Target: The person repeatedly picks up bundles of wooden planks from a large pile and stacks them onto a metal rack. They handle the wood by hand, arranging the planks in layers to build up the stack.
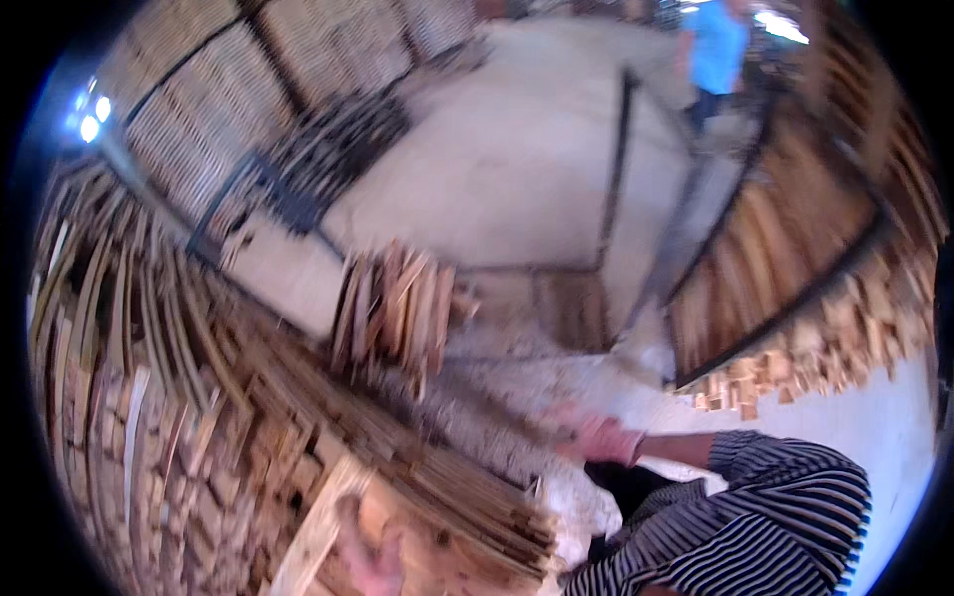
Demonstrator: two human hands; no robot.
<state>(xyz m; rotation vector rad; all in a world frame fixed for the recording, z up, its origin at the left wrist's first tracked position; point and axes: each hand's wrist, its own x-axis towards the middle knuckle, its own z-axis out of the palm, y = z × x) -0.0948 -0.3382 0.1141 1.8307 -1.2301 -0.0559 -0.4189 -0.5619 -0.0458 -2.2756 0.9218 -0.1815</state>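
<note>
At the lower edge, my left hand is on a pale wooden board, thumb and fingers against its face. That board sits tilted at the near side of the long wood stack, its lower part cut off by the picture's edge. My right hand, in a pinkish glove, reaches out past the stack's end over the dusty floor. Motion smears its fingers, and nothing in them can be made out. A whitish sack-like bundle lies between the stack's end and my striped clothing.
Thin wooden strips are piled high on the left. A smaller upright bundle stands ahead. On the right, a dark-framed rack holds more slats. A person in blue stands far off; stacked slats line the back left.
</note>
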